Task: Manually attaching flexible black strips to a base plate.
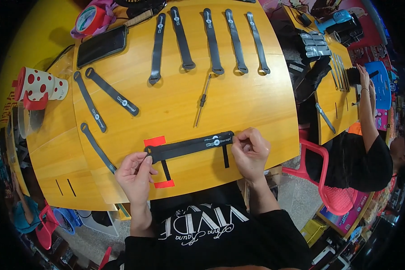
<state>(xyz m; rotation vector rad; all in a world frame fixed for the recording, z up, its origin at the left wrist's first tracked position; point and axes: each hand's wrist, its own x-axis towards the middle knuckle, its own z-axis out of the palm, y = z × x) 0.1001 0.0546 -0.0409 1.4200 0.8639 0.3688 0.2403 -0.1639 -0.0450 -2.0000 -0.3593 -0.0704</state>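
Note:
Near the table's front edge, a black strap (pixel 177 150) with pale printing lies stretched sideways; a second strap seems stacked against it. My left hand (pixel 137 173) pinches its slotted left end, and my right hand (pixel 251 153) has its fingers closed at the right end. Beneath are red tape pieces (pixel 164 184) and black strips (pixel 226 157) on the tabletop. A thin double-ended rod with a dark middle (pixel 203 100) lies beyond the strap. Farther off, several similar straps (pixel 211 40) are laid out in a row. More straps (pixel 113 92) lie to the left, one reaching beside my left hand.
On the yellow table (pixel 256 108) at far left are a black phone (pixel 102 46), a red tape roll (pixel 89 20) and a red-dotted cup (pixel 51 85). A co-worker (pixel 366 148) works at another table on the right, near a red chair (pixel 321 177).

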